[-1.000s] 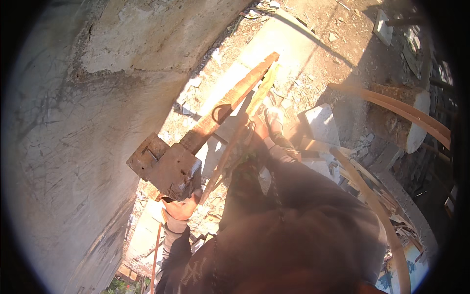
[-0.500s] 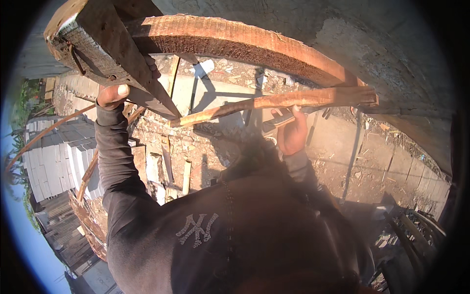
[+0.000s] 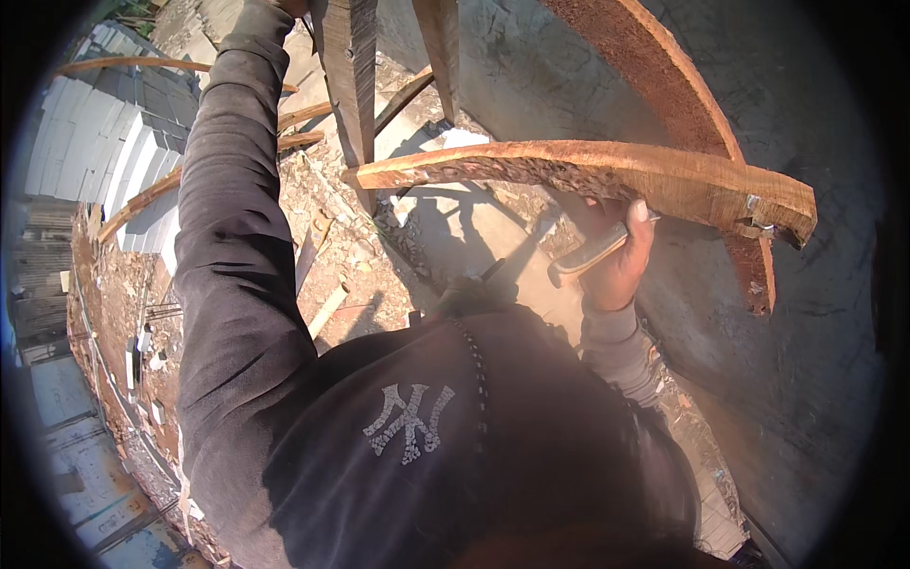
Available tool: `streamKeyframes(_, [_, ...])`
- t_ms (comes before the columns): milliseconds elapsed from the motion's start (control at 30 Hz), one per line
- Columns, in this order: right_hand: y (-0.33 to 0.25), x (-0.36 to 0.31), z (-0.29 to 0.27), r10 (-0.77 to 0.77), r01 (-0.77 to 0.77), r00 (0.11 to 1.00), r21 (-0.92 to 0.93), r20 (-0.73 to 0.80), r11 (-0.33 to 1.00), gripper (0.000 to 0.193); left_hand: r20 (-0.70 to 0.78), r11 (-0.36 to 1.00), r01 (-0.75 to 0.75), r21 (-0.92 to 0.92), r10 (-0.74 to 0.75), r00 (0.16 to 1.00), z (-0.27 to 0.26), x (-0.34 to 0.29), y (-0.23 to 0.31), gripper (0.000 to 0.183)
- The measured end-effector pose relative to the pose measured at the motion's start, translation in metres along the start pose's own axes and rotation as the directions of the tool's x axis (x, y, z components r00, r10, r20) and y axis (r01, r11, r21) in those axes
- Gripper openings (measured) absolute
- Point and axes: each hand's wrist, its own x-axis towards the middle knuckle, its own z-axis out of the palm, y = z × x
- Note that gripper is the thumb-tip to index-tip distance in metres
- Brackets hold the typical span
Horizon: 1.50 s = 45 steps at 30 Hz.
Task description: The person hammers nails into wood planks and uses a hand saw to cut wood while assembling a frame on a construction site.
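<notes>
My right hand (image 3: 621,261) is closed around a wooden handle (image 3: 590,254); the tool's working end is hidden. Its thumb and fingers reach the lower edge of a rough, bark-edged wooden plank (image 3: 569,161) that runs across the view. Bent metal (image 3: 755,216), perhaps a nail, sticks out near the plank's right end. Behind that end crosses a curved reddish board (image 3: 678,85). At the top edge my left hand (image 3: 296,6) is almost wholly cut off, close to an upright timber (image 3: 346,76). The plank's left end meets this timber.
A large grey sheet-like surface (image 3: 806,379) lies to the right. Stacked pale blocks (image 3: 81,142) stand at the left, with thin curved poles (image 3: 142,204) beside them. Wood scraps and a short pale stick (image 3: 329,311) litter the ground. Another timber (image 3: 438,47) rises at the top.
My view has shifted, and my left hand has passed to the top edge. The plank appears further right, its right end now overlapping the curved board. My right hand still grips the handle.
</notes>
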Motion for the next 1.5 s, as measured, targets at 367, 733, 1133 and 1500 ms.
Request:
streamKeyframes(367, [-0.025, 0.053, 0.062, 0.054, -0.014, 0.963, -0.152, 0.265, 0.988, 0.074, -0.380, 0.983, -0.130, 0.129, 0.170, 0.909, -0.178, 0.011, 0.037, 0.070])
streamKeyframes(733, [-0.004, 0.093, 0.091, -0.028, 0.001, 0.936, 0.077, 0.351, 0.997, 0.059, -0.397, 0.940, -0.288, 0.185, 0.339, 0.853, -0.206, 0.029, 0.029, 0.071])
streamKeyframes(1133, [0.028, 0.135, 0.152, -0.284, 0.247, 0.914, 0.160, 0.290, 0.956, 0.029, -0.170, 0.216, -0.265, 0.940, 0.968, 0.185, 0.001, -0.001, 0.060, 0.044])
streamKeyframes(1500, [0.042, 0.167, 0.218, -0.297, 0.283, 0.864, 0.095, 0.406, 0.954, 0.026, 0.592, -0.066, -0.686, 0.725, 0.569, 0.571, 0.147, 0.071, 0.072, 0.036])
